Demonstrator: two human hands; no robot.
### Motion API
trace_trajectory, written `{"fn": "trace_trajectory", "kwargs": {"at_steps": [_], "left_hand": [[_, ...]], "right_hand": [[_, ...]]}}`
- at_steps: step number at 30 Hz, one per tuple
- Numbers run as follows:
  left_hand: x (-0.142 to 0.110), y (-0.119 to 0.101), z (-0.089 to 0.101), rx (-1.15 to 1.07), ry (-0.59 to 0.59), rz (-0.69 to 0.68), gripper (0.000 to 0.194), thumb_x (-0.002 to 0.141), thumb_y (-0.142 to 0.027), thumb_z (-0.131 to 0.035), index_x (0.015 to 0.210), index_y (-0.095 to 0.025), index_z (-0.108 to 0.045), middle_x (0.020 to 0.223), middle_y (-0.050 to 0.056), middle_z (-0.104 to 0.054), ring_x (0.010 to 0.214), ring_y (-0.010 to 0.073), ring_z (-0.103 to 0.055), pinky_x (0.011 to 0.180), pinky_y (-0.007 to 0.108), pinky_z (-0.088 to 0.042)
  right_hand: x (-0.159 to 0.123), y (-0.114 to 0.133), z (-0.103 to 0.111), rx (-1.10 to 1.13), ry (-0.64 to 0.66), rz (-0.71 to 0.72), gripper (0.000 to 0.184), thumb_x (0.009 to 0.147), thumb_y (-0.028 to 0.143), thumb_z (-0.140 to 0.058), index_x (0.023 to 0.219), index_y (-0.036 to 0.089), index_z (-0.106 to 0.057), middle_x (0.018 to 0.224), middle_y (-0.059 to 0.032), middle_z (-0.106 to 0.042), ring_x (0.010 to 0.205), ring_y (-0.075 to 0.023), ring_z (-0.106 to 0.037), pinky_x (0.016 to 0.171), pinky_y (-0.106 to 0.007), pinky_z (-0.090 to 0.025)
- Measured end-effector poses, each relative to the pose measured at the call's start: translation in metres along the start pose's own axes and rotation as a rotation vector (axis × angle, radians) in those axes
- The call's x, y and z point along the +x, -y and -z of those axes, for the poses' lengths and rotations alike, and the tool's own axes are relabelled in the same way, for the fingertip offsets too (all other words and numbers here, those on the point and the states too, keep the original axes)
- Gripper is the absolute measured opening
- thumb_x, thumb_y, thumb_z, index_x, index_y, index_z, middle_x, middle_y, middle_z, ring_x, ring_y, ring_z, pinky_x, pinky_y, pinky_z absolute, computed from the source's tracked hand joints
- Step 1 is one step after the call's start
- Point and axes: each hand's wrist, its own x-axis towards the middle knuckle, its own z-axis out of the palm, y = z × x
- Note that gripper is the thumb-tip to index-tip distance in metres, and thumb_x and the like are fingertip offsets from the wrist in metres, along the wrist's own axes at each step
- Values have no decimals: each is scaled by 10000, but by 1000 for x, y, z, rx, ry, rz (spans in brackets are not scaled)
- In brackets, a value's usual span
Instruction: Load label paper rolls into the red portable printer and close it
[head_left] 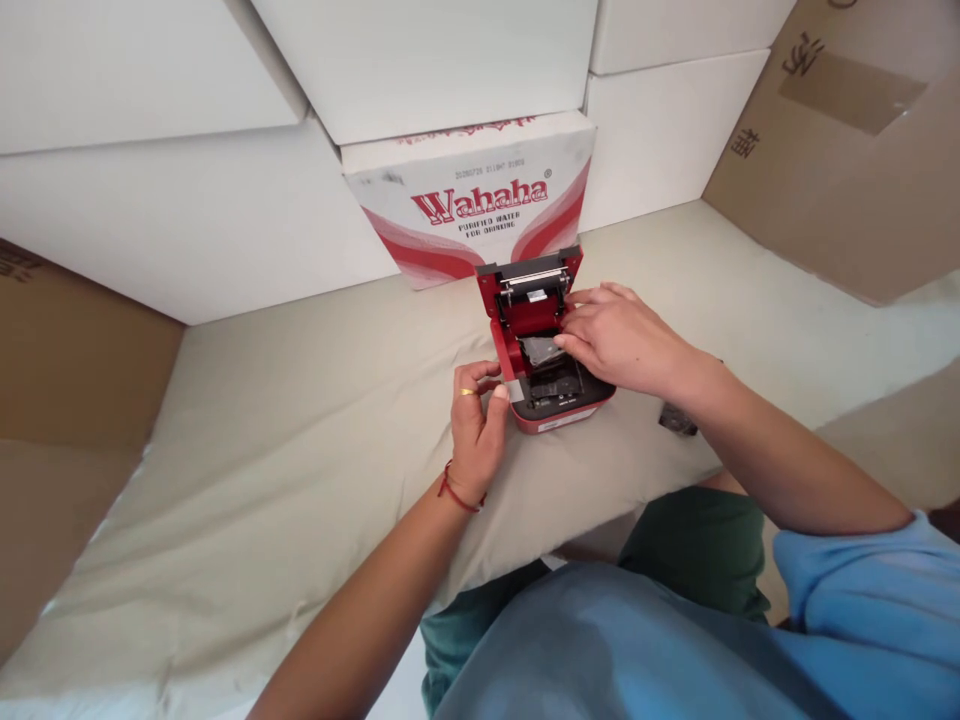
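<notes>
A small red and black label printer (566,406) stands on the cloth with its lid (529,285) raised, showing a roller and a metal bar inside the lid. My left hand (480,425) grips the printer's left side, its thumb by a pale patch at the front corner. Over the right side of the open compartment is my right hand (619,335), its thumb against a dark grey, crumpled-looking piece (541,350). Its other fingers bend in near the lid hinge, and their tips are partly hidden. The exact kind of the dark piece cannot be made out.
A pale cloth (300,430) covers the work surface. Behind the printer stands a Wahaha water carton (480,200), backed by white boxes (450,60). Brown cartons stand at the left (67,420) and right (840,150). A small black object (677,419) lies below my right forearm.
</notes>
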Motion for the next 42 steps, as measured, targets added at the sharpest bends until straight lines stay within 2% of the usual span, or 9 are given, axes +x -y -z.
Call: {"fn": "trace_trajectory", "kwargs": {"at_steps": [3, 6, 12, 17, 25, 31, 34, 37, 42], "left_hand": [[1, 0, 1, 4, 1, 3, 451, 1149, -640, -584, 1303, -229, -685, 1268, 102, -703, 1199, 253, -711, 1065, 426, -611], [2, -1, 1, 9, 4, 15, 452, 1153, -637, -572, 1302, -226, -686, 1266, 103, -709, 1180, 250, -720, 1052, 423, -618], [2, -2, -1, -8, 7, 12, 439, 1155, -621, -575, 1268, -215, -700, 1248, 106, -719, 1168, 247, -726, 1039, 413, -626], [3, -1, -2, -15, -3, 65, 405, 1157, -593, -585, 1246, -217, -704, 1216, 100, -732, 1123, 243, -738, 1044, 425, -623], [4, 0, -2, 0, -2, 70, 372, 1159, -564, -585, 1243, -221, -702, 1222, 102, -741, 1145, 251, -735, 1066, 447, -618], [3, -1, -2, 78, -17, -6, 348, 1179, -536, -552, 1263, -227, -690, 1218, 100, -699, 1142, 240, -710, 1022, 427, -626], [0, -4, 0, 193, -100, -166, 320, 1178, -503, -561, 1329, -243, -671, 1290, 110, -657, 1217, 248, -672, 1031, 433, -628], [-5, -10, 1, 324, -153, -326, 337, 1182, -467, -538, 1412, -243, -641, 1332, 123, -646, 1285, 267, -661, 1127, 497, -607], [-13, -24, 1, 427, -44, -629, 422, 1149, -365, -568, 1554, -268, -633, 1372, 124, -693, 1398, 306, -652, 1222, 523, -560]], "right_hand": [[6, -3, 2, -26, 33, 37, 451, 1207, 358, -494, 1093, 134, -869, 1315, -183, -850, 1308, -347, -741, 1245, -533, -453], [10, -2, 2, -41, 13, 23, 440, 1197, 345, -511, 1052, 143, -875, 1282, -187, -853, 1340, -369, -705, 1177, -517, -480], [7, -6, -5, 20, 1, 59, 350, 1146, 256, -541, 1118, 194, -884, 1119, -124, -869, 1111, -328, -648, 834, -434, -476], [6, -9, -3, 19, 15, 155, 331, 1034, 118, -571, 1061, 209, -888, 950, -109, -848, 1021, -322, -642, 833, -429, -472], [13, 4, -1, 6, 212, 82, 345, 1015, 101, -563, 1089, 213, -880, 1170, -150, -814, 1038, -289, -708, 817, -362, -491], [5, 4, 3, 31, 146, 156, 343, 1121, 208, -536, 1059, 207, -874, 1043, -142, -853, 1137, -329, -711, 939, -422, -542], [-19, 1, -2, 200, 65, 265, 396, 1190, 381, -518, 1308, 205, -853, 1293, -130, -880, 1323, -341, -722, 1147, -512, -576], [-51, 2, -13, 243, 15, 266, 520, 1205, 450, -510, 1607, 182, -701, 1630, -140, -746, 1588, -358, -624, 1317, -594, -519], [-93, 11, -34, 201, -72, 240, 557, 1213, 395, -514, 1748, 245, -543, 1811, -124, -562, 1730, -318, -485, 1420, -693, -397]]}}
